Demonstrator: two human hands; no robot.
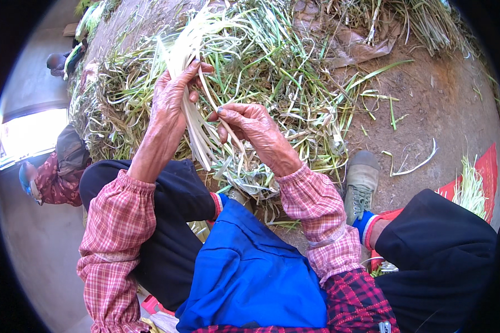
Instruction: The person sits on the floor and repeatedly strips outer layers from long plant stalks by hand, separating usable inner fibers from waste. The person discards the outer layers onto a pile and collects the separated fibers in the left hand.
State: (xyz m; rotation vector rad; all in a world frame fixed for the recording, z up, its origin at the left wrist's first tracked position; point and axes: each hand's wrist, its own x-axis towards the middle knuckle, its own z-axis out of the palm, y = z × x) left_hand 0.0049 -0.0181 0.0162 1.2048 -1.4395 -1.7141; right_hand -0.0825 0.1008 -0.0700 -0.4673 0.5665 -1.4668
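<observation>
My left hand [179, 89] grips a bundle of pale, long-stemmed leafy stalks [198, 133], their white ends hanging down and their leaves spreading above it. Between the thumb and fingers of my right hand [243, 123] is a single pale stalk [209, 95], whose upper part meets my left fingertips. The lower end of this stalk points down toward the heap. Below and behind both hands lies a loose heap of green and yellowed leaves and peelings [275, 91].
My shoe [361, 179] stands on the bare soil at the heap's right edge. A red sheet [486, 179] holds more pale stalks [470, 191] at the far right. Plastic film [358, 52] lies above. Two other people [58, 179] are at the left.
</observation>
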